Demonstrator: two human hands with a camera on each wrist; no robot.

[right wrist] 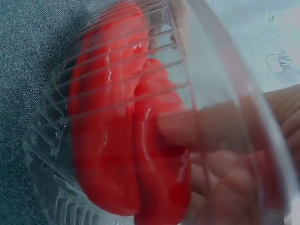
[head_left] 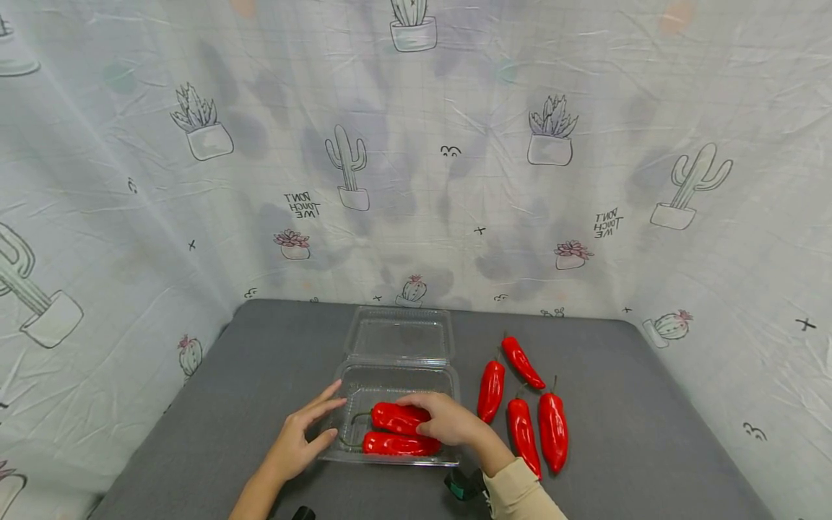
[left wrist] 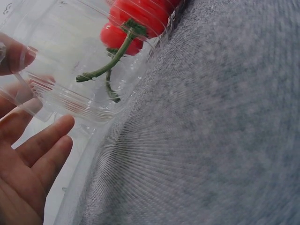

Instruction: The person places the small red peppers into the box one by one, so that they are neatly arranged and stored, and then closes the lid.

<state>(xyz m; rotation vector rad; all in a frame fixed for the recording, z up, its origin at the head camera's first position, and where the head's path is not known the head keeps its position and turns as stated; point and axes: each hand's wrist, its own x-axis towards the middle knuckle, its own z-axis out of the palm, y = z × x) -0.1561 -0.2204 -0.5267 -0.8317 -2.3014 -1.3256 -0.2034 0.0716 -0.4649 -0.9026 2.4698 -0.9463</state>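
From where I stand, the clear, ribbed plastic hinged container point(head_left: 390, 379) is the thing to measure by, and inside its tray lies the glossy red, long tapering pepper point(head_left: 390, 417) with a curved green stem. The person's right hand point(head_left: 448, 420) pinches it near the stemless end, thumb against one side and fingers over the other. The left hand point(head_left: 299, 437) is spread at the container's left edge, fingers apart and gripping nothing; whether they touch the wall I can't quite tell. A second red pepper point(head_left: 398, 444) lies along the container's front side, close against the first. I'd judge such a pepper light and fairly firm, slick on its shiny skin, its thin stem the part likeliest to snap, so the broad body is the better hold. The container looks light too, thin-walled and apt to flex or slide, best steadied by its rim. To the right of the container lie four more red peppers point(head_left: 554, 433), and behind it its clear lid point(head_left: 399, 336) lies open. Under it all stretches a dark grey woven-looking tabletop point(head_left: 624, 419); beyond the container hangs a creased white sheet point(head_left: 416, 217) printed with potted cacti and mirrored lettering.
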